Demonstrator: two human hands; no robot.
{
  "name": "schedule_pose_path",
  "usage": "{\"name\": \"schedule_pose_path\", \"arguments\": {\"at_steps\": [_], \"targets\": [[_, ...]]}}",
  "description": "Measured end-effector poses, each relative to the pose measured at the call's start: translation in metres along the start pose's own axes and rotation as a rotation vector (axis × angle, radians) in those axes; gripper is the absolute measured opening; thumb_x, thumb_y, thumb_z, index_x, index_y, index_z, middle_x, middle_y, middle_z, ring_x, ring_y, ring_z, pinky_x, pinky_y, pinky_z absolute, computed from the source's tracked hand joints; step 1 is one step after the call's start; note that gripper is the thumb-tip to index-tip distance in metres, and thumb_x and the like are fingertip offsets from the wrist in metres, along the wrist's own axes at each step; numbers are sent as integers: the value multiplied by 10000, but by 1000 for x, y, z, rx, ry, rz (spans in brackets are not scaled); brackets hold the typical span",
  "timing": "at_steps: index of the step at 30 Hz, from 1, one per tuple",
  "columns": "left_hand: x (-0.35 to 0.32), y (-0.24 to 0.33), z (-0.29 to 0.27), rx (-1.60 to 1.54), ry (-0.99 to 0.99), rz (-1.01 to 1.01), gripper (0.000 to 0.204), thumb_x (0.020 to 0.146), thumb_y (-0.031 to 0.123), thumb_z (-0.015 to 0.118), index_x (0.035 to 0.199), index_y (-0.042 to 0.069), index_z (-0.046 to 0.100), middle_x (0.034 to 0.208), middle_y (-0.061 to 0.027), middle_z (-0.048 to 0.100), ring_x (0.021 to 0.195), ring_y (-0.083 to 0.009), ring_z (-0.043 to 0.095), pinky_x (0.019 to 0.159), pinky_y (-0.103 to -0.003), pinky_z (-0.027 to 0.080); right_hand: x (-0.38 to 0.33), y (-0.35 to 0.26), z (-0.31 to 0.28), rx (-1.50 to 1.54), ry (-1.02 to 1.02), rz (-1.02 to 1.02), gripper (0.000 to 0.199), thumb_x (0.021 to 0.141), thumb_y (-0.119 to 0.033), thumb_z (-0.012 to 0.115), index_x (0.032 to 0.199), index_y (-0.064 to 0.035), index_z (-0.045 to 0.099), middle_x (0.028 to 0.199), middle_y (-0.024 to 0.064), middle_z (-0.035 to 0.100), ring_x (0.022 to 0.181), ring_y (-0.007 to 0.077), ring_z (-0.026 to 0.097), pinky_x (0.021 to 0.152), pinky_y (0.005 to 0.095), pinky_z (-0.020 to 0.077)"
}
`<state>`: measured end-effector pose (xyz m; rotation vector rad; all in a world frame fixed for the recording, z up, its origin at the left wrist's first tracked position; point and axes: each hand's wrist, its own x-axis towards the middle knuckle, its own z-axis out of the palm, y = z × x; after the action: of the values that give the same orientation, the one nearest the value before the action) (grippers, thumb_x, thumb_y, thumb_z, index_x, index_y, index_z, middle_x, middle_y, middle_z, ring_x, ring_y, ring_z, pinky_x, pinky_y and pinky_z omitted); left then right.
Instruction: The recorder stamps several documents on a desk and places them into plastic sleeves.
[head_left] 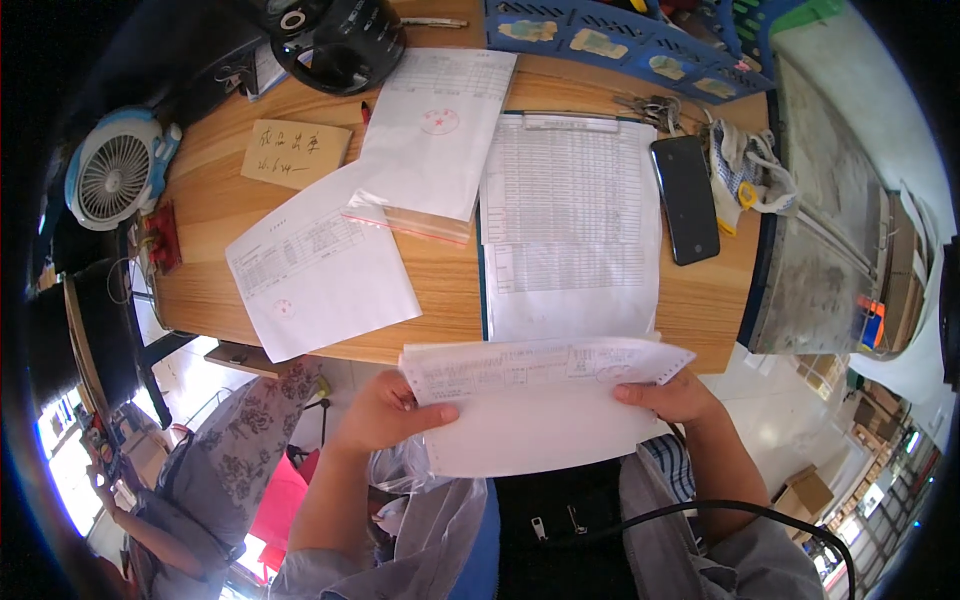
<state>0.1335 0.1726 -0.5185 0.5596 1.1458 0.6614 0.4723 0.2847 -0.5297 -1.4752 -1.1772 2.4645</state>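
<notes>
A stack of paper forms (pixel 540 425) is held over my lap at the near edge of the desk. My left hand (pixel 395 415) grips its left side, thumb on top and fingers underneath. On the right side my right hand (pixel 675 395) pinches it the same way. Printed boxes and a faint red stamp show along the stack's far edge. Just beyond lies a clipboard (pixel 482 290) carrying a printed table sheet (pixel 565 190). To its left are a stamped sheet (pixel 325 265) and a clear zip bag (pixel 415 218) with a stamped form (pixel 430 120) inside.
A black phone (pixel 685 200), keys (pixel 655 110) and a fabric glove (pixel 745 170) lie on the right. At the back stand a blue basket (pixel 620 55) and a black kettle (pixel 350 45). A brown envelope (pixel 295 153) and small fan (pixel 112 170) are left. Another person (pixel 190 500) is at lower left.
</notes>
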Motion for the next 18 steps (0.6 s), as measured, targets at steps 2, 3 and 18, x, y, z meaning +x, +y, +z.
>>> {"name": "schedule_pose_path", "arguments": {"at_steps": [2, 3, 18], "targets": [[-3, 1, -5, -5, 34, -50, 297, 853, 41, 645, 1136, -37, 599, 990, -41, 660, 890, -112, 601, 788, -274, 488, 0, 11, -7, -74, 8, 37, 353, 821, -167, 719, 1118, -3, 622, 1031, 82, 654, 930, 177, 596, 841, 322, 478], [-3, 3, -8, -8, 65, -94, 291, 851, 30, 638, 1132, -34, 602, 969, -32, 653, 869, -106, 595, 775, -269, 483, 0, 34, -16, -101, 28, -144, 344, 823, -164, 715, 1116, -8, 621, 1021, 81, 657, 926, 188, 604, 838, 320, 481], [-120, 137, -119, 790, 954, 608, 161, 774, -78, 555, 908, -14, 616, 883, -57, 598, 783, -134, 570, 726, -232, 460, -16, -11, -3, 575, 684, -194, 385, 870, -63, 617, 1236, -20, 508, 1161, 102, 589, 1036, 231, 585, 893, 346, 495]]}}
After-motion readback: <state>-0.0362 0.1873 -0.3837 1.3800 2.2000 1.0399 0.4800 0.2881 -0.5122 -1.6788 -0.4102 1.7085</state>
